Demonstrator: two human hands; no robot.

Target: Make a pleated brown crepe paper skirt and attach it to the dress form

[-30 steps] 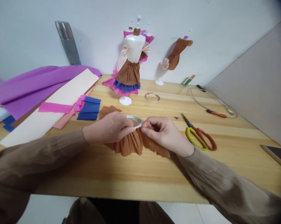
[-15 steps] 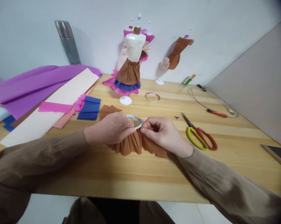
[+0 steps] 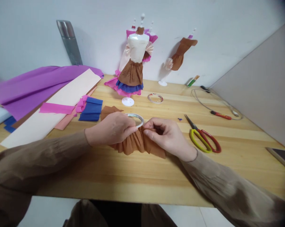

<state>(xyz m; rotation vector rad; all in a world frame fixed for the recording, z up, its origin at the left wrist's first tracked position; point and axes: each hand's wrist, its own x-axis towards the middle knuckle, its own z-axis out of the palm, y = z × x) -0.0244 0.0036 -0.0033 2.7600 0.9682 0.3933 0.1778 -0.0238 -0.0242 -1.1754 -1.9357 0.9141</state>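
Observation:
Both hands meet over a gathered strip of brown crepe paper (image 3: 135,144) on the wooden table (image 3: 133,176). My left hand (image 3: 111,128) is closed, pinching the pleated top edge from the left. My right hand (image 3: 167,136) pinches the same edge from the right, fingers curled. A roll of tape (image 3: 136,117) lies just behind the fingertips. The rest of the brown strip spreads under my right palm.
Red and yellow scissors (image 3: 202,138) lie right of my right hand. Folded blue paper (image 3: 91,109), pink strips (image 3: 56,108), a cream sheet (image 3: 50,108) and purple paper (image 3: 36,85) cover the left. Two small dress forms (image 3: 132,63) (image 3: 177,58), a second tape ring (image 3: 155,98), a white disc (image 3: 128,101) and a cable (image 3: 213,104) stand behind.
The hands have drawn slightly closer together, bunching the brown paper's pleats tighter. The view has shifted a little downward.

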